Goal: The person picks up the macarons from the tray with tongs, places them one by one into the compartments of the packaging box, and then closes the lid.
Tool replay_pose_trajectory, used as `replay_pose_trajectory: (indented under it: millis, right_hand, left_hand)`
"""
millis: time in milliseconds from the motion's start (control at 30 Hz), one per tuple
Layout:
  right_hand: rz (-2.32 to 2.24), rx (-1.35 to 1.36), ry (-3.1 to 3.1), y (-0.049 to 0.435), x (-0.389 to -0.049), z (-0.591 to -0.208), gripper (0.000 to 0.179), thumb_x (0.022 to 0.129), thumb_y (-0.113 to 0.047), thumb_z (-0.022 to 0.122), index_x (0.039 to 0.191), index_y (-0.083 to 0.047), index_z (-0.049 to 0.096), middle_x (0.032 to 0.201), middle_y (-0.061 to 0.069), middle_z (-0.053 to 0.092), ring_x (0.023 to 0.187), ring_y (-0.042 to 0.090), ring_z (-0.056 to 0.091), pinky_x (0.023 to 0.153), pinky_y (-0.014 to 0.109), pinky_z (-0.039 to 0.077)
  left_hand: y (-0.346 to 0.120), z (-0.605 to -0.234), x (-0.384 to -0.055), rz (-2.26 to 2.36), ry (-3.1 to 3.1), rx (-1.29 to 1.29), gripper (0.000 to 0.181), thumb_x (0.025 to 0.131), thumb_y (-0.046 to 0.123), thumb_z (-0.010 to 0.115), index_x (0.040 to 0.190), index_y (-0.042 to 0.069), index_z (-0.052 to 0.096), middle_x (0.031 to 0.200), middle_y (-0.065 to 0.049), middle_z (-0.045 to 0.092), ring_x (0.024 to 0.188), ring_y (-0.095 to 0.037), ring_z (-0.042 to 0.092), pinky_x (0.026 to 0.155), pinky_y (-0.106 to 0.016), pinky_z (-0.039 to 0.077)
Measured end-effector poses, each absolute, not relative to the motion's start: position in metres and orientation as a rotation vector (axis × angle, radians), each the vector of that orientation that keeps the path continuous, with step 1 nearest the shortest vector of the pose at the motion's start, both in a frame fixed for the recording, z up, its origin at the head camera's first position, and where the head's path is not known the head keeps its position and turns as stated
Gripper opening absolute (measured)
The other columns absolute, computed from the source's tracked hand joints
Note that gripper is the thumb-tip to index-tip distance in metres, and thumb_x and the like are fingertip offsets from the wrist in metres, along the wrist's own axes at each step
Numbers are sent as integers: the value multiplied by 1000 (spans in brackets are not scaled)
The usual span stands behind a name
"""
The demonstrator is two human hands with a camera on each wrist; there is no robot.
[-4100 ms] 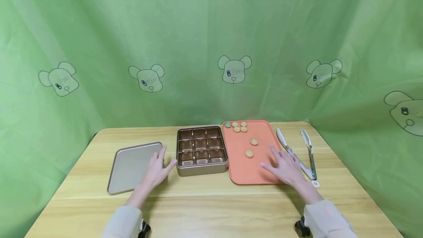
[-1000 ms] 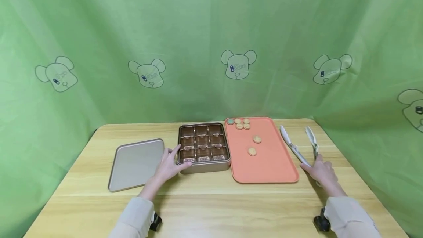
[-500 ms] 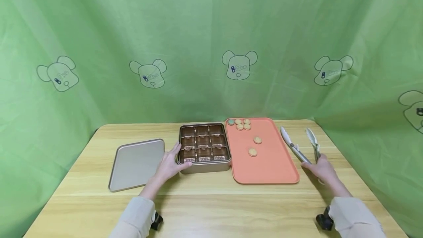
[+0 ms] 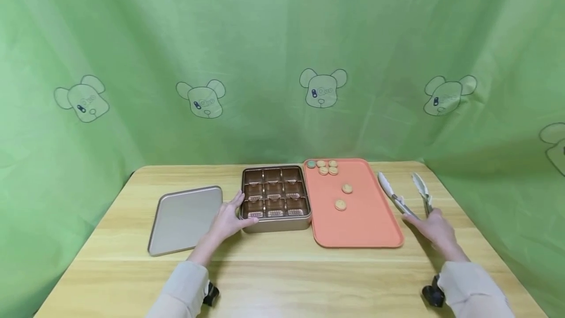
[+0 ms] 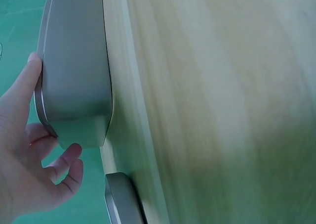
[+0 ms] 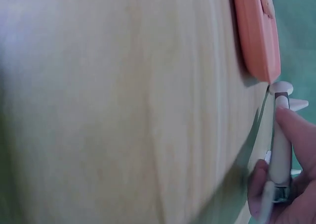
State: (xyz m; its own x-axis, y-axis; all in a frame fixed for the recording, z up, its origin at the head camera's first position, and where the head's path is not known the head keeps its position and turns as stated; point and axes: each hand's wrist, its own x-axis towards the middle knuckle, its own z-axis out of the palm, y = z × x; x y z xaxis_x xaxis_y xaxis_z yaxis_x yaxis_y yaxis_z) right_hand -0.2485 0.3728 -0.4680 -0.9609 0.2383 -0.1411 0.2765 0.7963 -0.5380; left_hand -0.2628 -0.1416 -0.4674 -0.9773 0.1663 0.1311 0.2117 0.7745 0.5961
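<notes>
Metal box (image 4: 277, 225), brown three-by-three insert (image 4: 273, 190) inside, sits on the wood bench (image 4: 282, 283); take it as landmark. Left hand (image 4: 226, 221) now touches the box at its near left corner, forefinger along the left side, thumb on the front rim; four seconds back it hovered just left of the box. Left grip: thumb and forefinger spread apart. Right hand (image 4: 434, 227) has gone farther right of the box, from over the orange tray (image 4: 362, 229) to the tongs (image 4: 399, 204). Right grip: clamped on the tongs near the handle end, thumb on one arm, fingers curled round. Tongs' arms spread apart, tips pointing away from the person; can't tell if they're off the bench. Versus half a second ago, both hands about the same. Tray just beside the box on its right: one green macaron (image 4: 311, 164) and four cream macarons (image 4: 328, 167) bunched at the far left corner, two loose macarons (image 4: 340, 204) nearer. Flat metal panel (image 4: 187, 222) left of the box, unchanged. Green curtain (image 4: 260, 23) behind the box.
</notes>
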Motion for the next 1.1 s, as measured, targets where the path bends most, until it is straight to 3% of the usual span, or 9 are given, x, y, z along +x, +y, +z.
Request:
replay_pose_trajectory:
  millis: [67, 167, 300, 500, 567, 833, 967, 1100]
  right_hand:
    - [-887, 417, 2942, 374, -248, -470, 81, 81, -55, 58, 102, 19, 32, 74, 21, 45, 61, 26, 46, 47, 32, 39]
    - [-883, 411, 2981, 374, -249, -470, 75, 80, -50, 61, 96, 18, 35, 70, 18, 44, 59, 25, 44, 46, 31, 38]
    - [-891, 417, 2999, 373, -249, -469, 73, 81, -47, 62, 98, 19, 36, 76, 26, 47, 63, 30, 47, 49, 34, 42]
    - [-903, 477, 3007, 370, -249, -470, 85, 79, -55, 61, 107, 20, 33, 88, 35, 47, 72, 38, 50, 57, 42, 46]
    - [-916, 501, 3018, 370, -250, -472, 88, 78, -57, 60, 111, 20, 32, 91, 37, 47, 75, 42, 51, 59, 46, 46]
    - [-989, 468, 3122, 373, -247, -472, 94, 81, -53, 61, 128, 20, 24, 102, 41, 46, 87, 53, 48, 72, 60, 42]
    - [-966, 374, 3180, 372, -243, -467, 92, 81, -50, 62, 132, 17, 24, 92, 32, 52, 81, 47, 51, 71, 58, 42]
    - [-923, 275, 3234, 370, -237, -463, 89, 81, -48, 63, 133, 14, 26, 81, 19, 56, 70, 33, 52, 60, 46, 44]
  left_hand:
    - [-141, -466, -262, -985, -2895, -308, 92, 68, 47, 74, 137, 0, 35, 147, -11, 28, 120, -42, 40, 87, -47, 47]
    - [-141, -464, -261, -970, -2900, -306, 92, 68, 47, 74, 137, 0, 36, 146, -11, 29, 116, -41, 43, 78, -43, 50]
    - [-142, -462, -262, -951, -2912, -298, 93, 66, 48, 75, 136, 1, 37, 146, -10, 30, 111, -38, 46, 67, -34, 50]
    - [-142, -462, -265, -943, -2918, -307, 94, 65, 50, 75, 136, 1, 37, 145, -11, 31, 106, -36, 49, 59, -26, 45]
    - [-143, -461, -265, -944, -2917, -311, 95, 65, 50, 75, 136, 0, 37, 145, -11, 31, 108, -37, 48, 58, -27, 46]
    - [-143, -460, -263, -965, -2906, -306, 93, 66, 47, 75, 136, -2, 36, 146, -12, 30, 115, -40, 44, 79, -41, 49]
    - [-143, -461, -263, -952, -2912, -303, 93, 67, 47, 75, 136, -1, 37, 146, -12, 30, 115, -40, 45, 80, -41, 49]
    - [-142, -463, -263, -944, -2914, -297, 93, 66, 48, 75, 136, 0, 37, 145, -12, 30, 113, -39, 46, 76, -40, 49]
